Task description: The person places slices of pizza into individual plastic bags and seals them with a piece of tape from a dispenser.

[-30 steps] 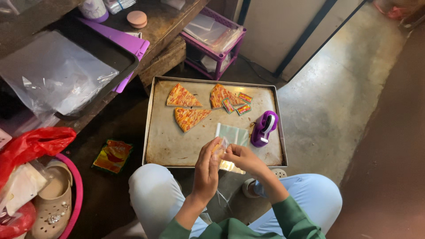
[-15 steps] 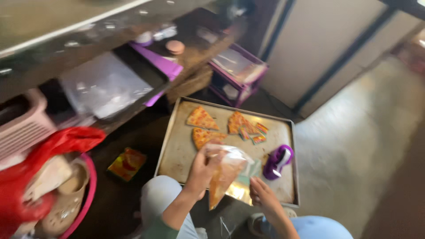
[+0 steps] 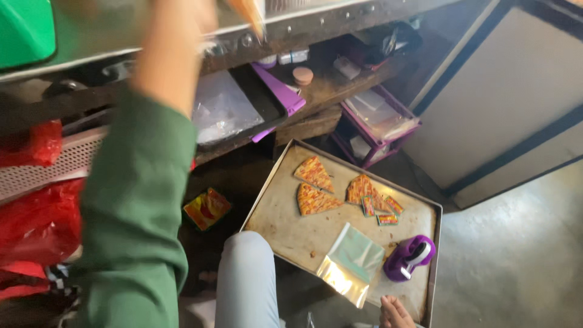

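Observation:
My left arm in a green sleeve is raised to the top of the view. My left hand (image 3: pixel 182 15) is blurred there against the upper shelf edge, closed on a clear bag with an orange pizza slice (image 3: pixel 248 12) in it. Below lies a metal baking tray (image 3: pixel 273 225) with three pizza slices (image 3: pixel 316 199), a few small sauce packets (image 3: pixel 385 212), a stack of empty clear bags (image 3: pixel 352 264) and a purple tape dispenser (image 3: pixel 410 258). My right hand (image 3: pixel 395 313) shows only partly at the tray's near edge, with nothing in it.
A lower wooden shelf carries a dark tray of clear plastic bags (image 3: pixel 225 109) and a purple board. A purple crate (image 3: pixel 379 124) stands behind the baking tray. A colourful sachet (image 3: pixel 206 208) lies on the floor; red plastic bags (image 3: pixel 36 225) are at left.
My left hand has lifted the bagged slice from above the tray up to the top shelf. My right hand has let go of the bag and dropped to the tray's near edge.

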